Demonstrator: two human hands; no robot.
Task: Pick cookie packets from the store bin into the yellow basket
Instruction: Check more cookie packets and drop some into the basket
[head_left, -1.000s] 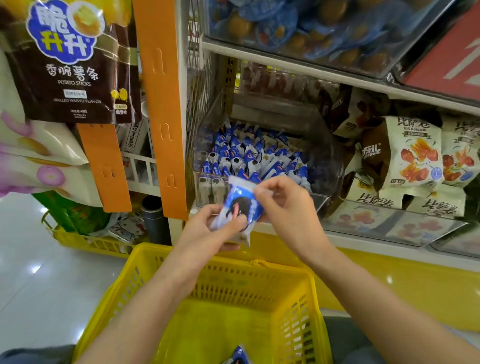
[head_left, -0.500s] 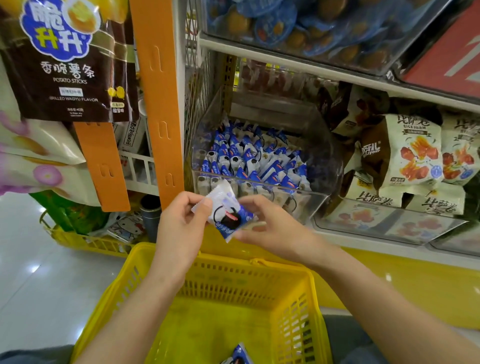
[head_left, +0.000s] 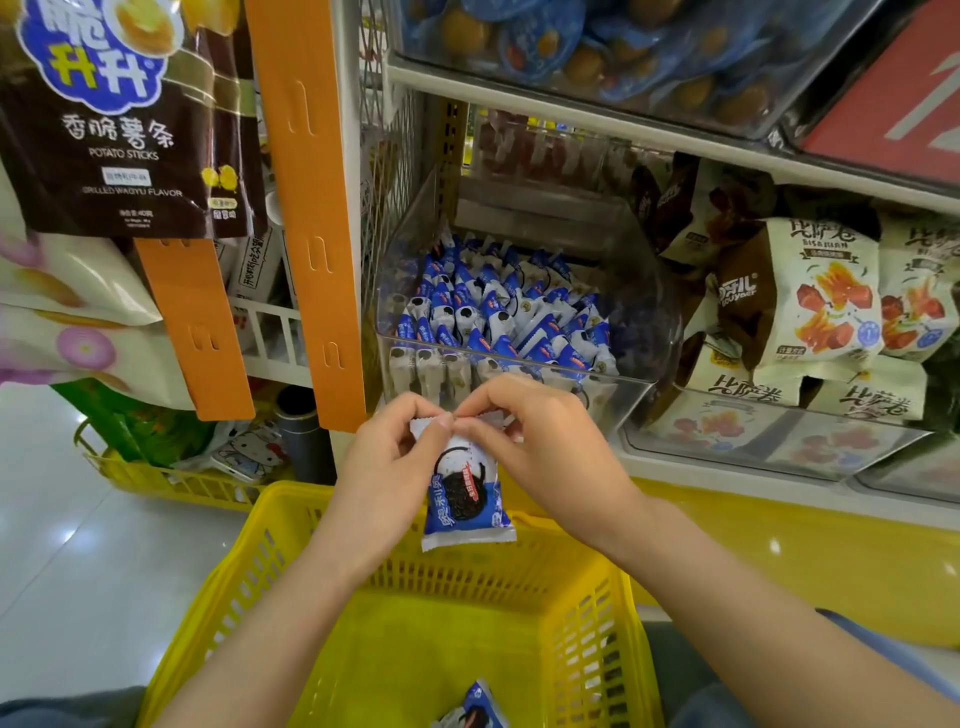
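Both my hands' fingers (head_left: 445, 419) pinch the light, crinkly cookie packet (head_left: 464, 499) by its top seal, mid-frame above the yellow basket (head_left: 249, 561).

At the upper left, a dark brown bag (head_left: 119, 135) is showing "香脆薯条", "POTATO STICKS" and "GRILLED WAGYU FLAVOR" under large yellow "升升". At the right, cream snack bags (head_left: 826, 291) are displaying "比萨卷" and "BISA JUAN". The centre cookie packet (head_left: 465, 499) is bearing white Chinese characters, not clearly legible.
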